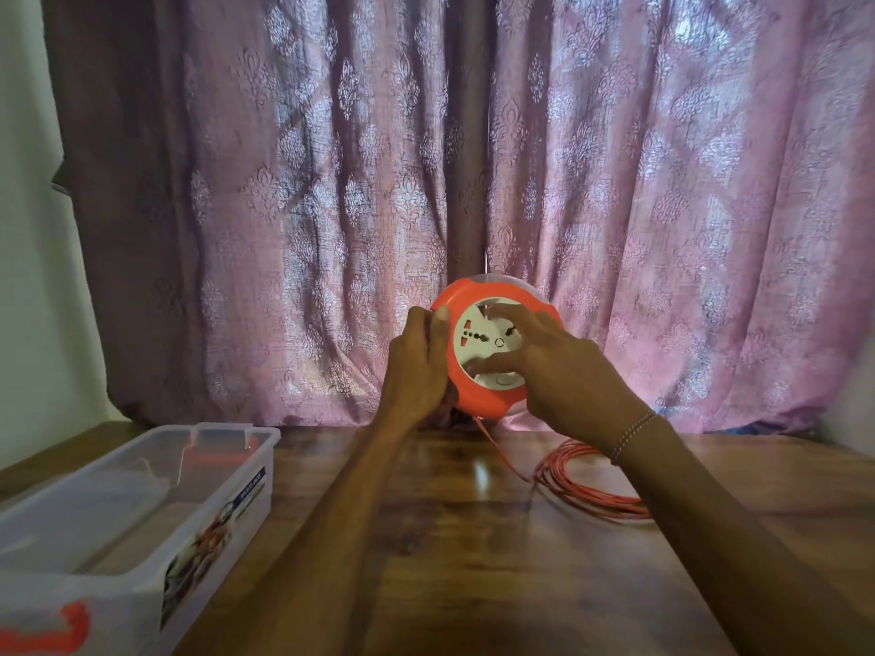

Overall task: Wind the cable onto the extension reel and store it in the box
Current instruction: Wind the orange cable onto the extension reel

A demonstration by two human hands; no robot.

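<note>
Step in hand: winding, by my reading; the extension reel (pixel 492 345) is held upright above the table (pixel 473 537), socket face toward the camera, with much cable (pixel 587 485) not yet taken up.
Left hand (pixel 416 366): curled round the reel's left rim, thumb over the orange edge, steadying it.
Right hand (pixel 544 366): fingers spread and fairly straight, pressed on the white socket disc (pixel 478 348) at the reel's centre, gripping nothing; likely placed to turn it.
Cable: a thin orange strand drops from the reel's underside to a loose, flat coil lying on the table below and to the right of the reel, partly hidden behind the right forearm.
Box (pixel 142 513): open, well to the lower left of the reel, apart from both hands.
Next move: probably more turns of the disc while the rim is held steady, feeding the strand so it does not snag; the plug end is not visible.
Materials: reel of smooth, round orange plastic with a cream socket plate; box of translucent, long, rectangular plastic with orange clasps; table of glossy dark wood grain.
Backdrop: a pink patterned curtain (pixel 615 182) hangs behind the reel.
</note>
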